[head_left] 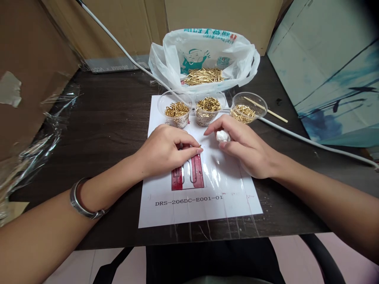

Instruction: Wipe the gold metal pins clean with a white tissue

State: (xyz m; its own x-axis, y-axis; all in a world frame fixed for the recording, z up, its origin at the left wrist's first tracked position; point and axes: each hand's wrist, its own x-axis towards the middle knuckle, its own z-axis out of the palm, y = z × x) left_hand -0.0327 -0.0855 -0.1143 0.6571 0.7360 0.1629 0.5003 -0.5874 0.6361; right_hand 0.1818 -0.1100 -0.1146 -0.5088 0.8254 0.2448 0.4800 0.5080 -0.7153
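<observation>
My left hand [173, 148] rests over the printed paper [231, 203], its thumb and forefinger pinched on a tiny gold piece [200, 146] just above the red printed picture [197, 171]. To its right, my right hand [242, 146] holds a white wad [223, 136] against its palm, with the forefinger stretched out. Behind my hands stand three clear plastic cups: a left cup [177, 123] and a middle cup [204, 120] full of small gold pieces, and a right cup [263, 103] with fewer pieces.
A white plastic bag [166, 67] of longer gold pins stands open behind the cups. A wooden stick [276, 115] leans out of the right cup. One white cable [310, 141] crosses the dark table [112, 106]. Cardboard [118, 23] and a painted panel [331, 67] border it.
</observation>
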